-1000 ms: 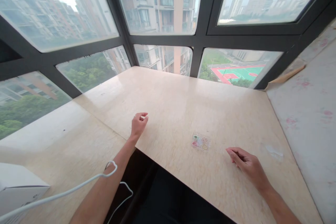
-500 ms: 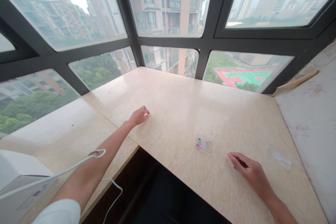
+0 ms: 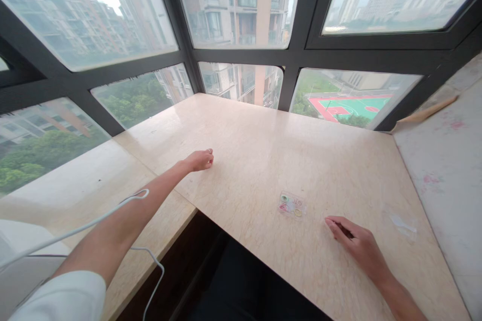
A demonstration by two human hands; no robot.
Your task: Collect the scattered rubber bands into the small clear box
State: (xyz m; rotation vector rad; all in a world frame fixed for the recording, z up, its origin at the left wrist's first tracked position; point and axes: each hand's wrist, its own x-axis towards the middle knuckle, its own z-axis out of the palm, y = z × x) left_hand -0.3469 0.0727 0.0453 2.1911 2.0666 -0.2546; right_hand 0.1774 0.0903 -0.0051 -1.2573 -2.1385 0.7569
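My left hand (image 3: 199, 160) rests far out on the beige marble table (image 3: 263, 150), its arm stretched forward. Its fingers are curled under, and a small pale ring shows at the knuckles; anything inside the hand is hidden. My right hand (image 3: 354, 246) lies flat on the table near the front edge, fingers stretched out together and holding nothing. A small clear packet of coloured rings (image 3: 290, 205) lies just left of and beyond my right fingertips, not touched by either hand.
A scrap of clear plastic (image 3: 402, 221) lies to the right of my right hand. A white cable (image 3: 94, 220) loops over my left forearm towards a white box (image 3: 15, 266) at the lower left. Windows close off the far side, and a pale floral surface (image 3: 452, 170) borders the right.
My left hand has reached farther forward and settled on the table with its fingers curled under. My right hand has hardly moved. The view has shifted slightly.
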